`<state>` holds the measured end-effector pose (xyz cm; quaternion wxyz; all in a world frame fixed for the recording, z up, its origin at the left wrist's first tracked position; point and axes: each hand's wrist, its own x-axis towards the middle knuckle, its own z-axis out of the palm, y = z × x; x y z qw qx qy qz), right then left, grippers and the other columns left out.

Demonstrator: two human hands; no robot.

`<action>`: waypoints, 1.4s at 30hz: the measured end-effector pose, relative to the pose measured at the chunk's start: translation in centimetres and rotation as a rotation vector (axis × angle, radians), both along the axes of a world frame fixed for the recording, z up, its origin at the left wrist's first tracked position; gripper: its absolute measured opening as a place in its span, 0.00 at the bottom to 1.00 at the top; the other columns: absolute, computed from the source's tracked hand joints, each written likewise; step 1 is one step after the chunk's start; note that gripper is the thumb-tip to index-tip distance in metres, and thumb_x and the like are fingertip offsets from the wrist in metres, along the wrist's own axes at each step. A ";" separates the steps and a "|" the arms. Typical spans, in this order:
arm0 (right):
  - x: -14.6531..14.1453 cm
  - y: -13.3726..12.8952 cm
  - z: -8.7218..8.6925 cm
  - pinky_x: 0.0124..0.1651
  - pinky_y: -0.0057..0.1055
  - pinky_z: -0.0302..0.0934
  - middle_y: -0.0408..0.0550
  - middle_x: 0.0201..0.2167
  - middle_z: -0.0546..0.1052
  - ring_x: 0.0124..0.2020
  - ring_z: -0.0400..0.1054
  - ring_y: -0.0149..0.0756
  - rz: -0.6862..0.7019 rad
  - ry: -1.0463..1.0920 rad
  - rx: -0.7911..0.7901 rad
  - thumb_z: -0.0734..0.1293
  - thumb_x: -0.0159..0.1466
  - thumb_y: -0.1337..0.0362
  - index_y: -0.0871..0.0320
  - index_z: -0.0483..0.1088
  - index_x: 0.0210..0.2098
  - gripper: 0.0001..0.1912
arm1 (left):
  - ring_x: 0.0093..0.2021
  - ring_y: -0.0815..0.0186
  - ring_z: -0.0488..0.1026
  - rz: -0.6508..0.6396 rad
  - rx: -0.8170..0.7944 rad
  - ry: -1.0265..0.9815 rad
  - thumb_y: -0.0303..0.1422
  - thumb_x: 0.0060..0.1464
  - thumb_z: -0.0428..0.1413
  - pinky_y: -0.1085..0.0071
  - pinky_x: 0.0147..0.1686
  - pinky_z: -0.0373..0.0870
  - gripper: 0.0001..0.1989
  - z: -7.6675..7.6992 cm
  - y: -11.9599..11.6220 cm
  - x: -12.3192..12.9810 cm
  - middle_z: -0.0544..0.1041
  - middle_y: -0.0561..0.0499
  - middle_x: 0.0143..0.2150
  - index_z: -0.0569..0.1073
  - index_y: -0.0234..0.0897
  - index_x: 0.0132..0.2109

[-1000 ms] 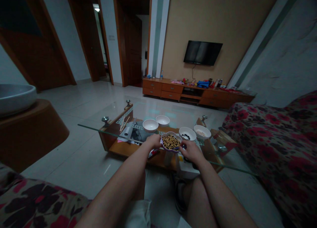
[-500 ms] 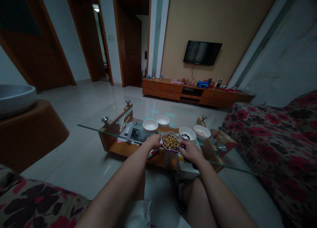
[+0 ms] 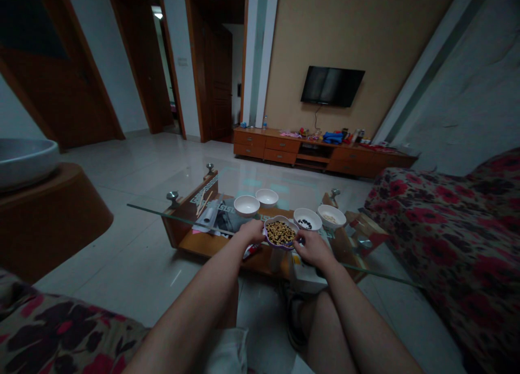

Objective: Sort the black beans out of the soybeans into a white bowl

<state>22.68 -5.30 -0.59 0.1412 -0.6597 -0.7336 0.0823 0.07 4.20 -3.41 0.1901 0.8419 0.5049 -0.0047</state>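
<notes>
Glass tabletop — I'd hold bean bowl level, L hand w/ fingers clamped on rim; R hand fingers — can't tell.

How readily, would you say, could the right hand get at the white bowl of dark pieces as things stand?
Probably quite readily: the white bowl sits just beyond the right hand, with nothing visible between them, though that hand is at the edge of the scalloped bowl.
</notes>
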 end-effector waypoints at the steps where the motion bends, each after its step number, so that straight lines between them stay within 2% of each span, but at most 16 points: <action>1: 0.0 0.0 0.0 0.41 0.29 0.59 0.50 0.36 0.82 0.39 0.74 0.39 -0.006 -0.003 -0.012 0.65 0.64 0.63 0.57 0.78 0.35 0.09 | 0.50 0.50 0.80 0.003 -0.001 0.001 0.44 0.55 0.60 0.64 0.46 0.77 0.20 0.0 0.0 0.0 0.82 0.41 0.52 0.80 0.42 0.52; 11: -0.1 0.0 0.1 0.40 0.28 0.58 0.51 0.36 0.82 0.39 0.74 0.38 0.003 -0.019 -0.013 0.65 0.66 0.63 0.58 0.78 0.36 0.10 | 0.51 0.50 0.80 0.009 -0.004 0.004 0.43 0.56 0.60 0.64 0.48 0.77 0.20 0.0 -0.1 0.0 0.82 0.41 0.53 0.79 0.42 0.53; 19: -0.5 -0.5 0.9 0.38 0.28 0.57 0.51 0.39 0.83 0.41 0.75 0.39 -0.129 -0.133 -0.029 0.65 0.65 0.61 0.56 0.79 0.39 0.11 | 0.52 0.50 0.80 0.010 0.000 0.014 0.45 0.54 0.61 0.63 0.48 0.77 0.21 0.0 0.0 0.0 0.82 0.41 0.53 0.79 0.42 0.53; 27: -0.7 -0.2 0.5 0.40 0.28 0.57 0.51 0.40 0.82 0.41 0.75 0.38 -0.045 -0.088 -0.086 0.64 0.66 0.62 0.57 0.78 0.40 0.11 | 0.52 0.49 0.80 0.017 -0.007 0.005 0.44 0.55 0.60 0.61 0.48 0.77 0.20 0.1 -0.1 0.0 0.82 0.41 0.53 0.79 0.42 0.52; 42: -0.7 -0.2 0.6 0.39 0.29 0.56 0.51 0.39 0.82 0.43 0.74 0.40 -0.055 -0.089 -0.047 0.64 0.67 0.61 0.57 0.77 0.39 0.10 | 0.51 0.50 0.80 0.007 -0.006 0.010 0.44 0.54 0.60 0.63 0.48 0.77 0.20 0.1 -0.1 0.1 0.82 0.41 0.52 0.80 0.42 0.52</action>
